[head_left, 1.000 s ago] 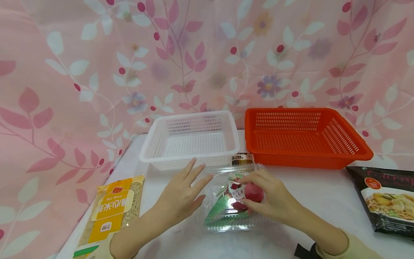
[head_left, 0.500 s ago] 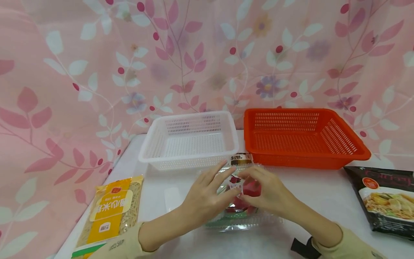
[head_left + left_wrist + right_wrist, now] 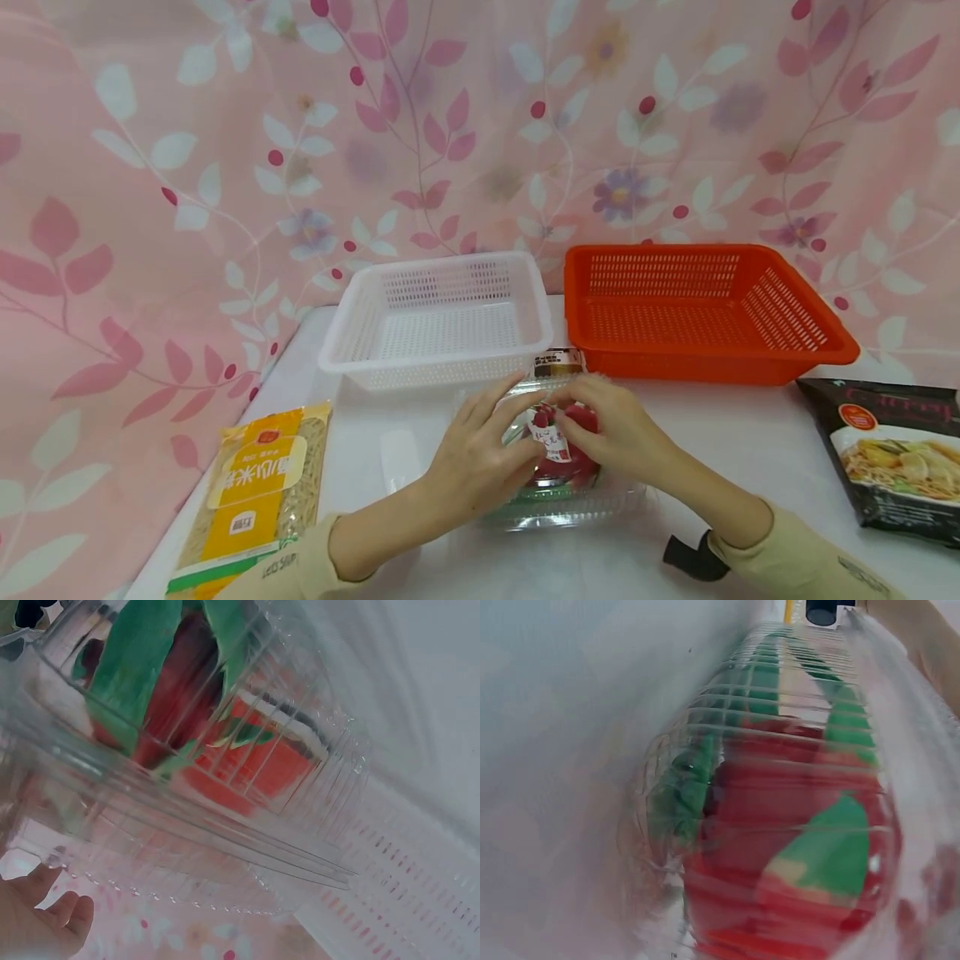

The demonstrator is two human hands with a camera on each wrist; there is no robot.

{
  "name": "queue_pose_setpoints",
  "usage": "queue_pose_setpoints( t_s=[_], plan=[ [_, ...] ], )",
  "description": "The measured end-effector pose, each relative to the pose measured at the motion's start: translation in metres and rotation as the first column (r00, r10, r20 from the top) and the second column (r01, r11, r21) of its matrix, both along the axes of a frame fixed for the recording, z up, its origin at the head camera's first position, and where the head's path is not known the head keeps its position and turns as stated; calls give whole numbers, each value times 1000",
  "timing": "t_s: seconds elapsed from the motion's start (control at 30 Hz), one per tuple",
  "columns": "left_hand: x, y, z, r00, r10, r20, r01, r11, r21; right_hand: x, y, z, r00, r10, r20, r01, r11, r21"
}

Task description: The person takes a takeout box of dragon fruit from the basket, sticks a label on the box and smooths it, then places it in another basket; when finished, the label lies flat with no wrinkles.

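Note:
A clear plastic clamshell box (image 3: 570, 512) with red dragon fruit and green leaf shapes inside stands in front of me; both wrist views show its ribbed side up close. On its lid is a white label (image 3: 553, 440) with red fruit pictures and printed characters. My right hand (image 3: 611, 425) comes from the right, thumb and index pinching at the label's upper edge. Fingers of my left hand (image 3: 483, 450) are loosely bent at the label's left side, touching the lid. Part of the box is hidden beneath both hands.
A white basket (image 3: 435, 367) and a red basket (image 3: 690, 367) stand behind the box, with a small jar (image 3: 557, 362) between them. A yellow noodle packet (image 3: 255, 492) lies left, a black noodle packet (image 3: 892, 467) right. A white strip (image 3: 401, 458) lies near my left hand.
My left hand has moved right, from the box's left side to the label, uncovering the white strip. The label now sits lower and flatter on the lid, with my right fingers near its top.

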State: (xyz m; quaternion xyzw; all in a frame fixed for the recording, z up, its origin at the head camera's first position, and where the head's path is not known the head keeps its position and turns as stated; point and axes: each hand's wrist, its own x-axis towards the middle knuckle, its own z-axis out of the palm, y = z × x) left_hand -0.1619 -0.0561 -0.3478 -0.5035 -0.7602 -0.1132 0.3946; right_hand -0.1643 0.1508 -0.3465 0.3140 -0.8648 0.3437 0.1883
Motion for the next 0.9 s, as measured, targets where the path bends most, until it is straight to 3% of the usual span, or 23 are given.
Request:
queue_pose_setpoints(
  t_s=[0.27, 0.5, 0.9],
  plan=[
    [-1, -1, -6, 997, 45, 67, -44, 999, -13, -12, -8, -5, 999, -35, -7, 35, 999, 28],
    [-3, -4, -10, 992, 105, 76, -103, 994, -38, -17, -11, -13, 996, -53, -74, 57, 997, 56],
    [-8, -5, -16, 987, 133, 85, -130, 990, -49, -21, -14, -17, 985, -102, -141, 125, 978, 167]
  ],
)
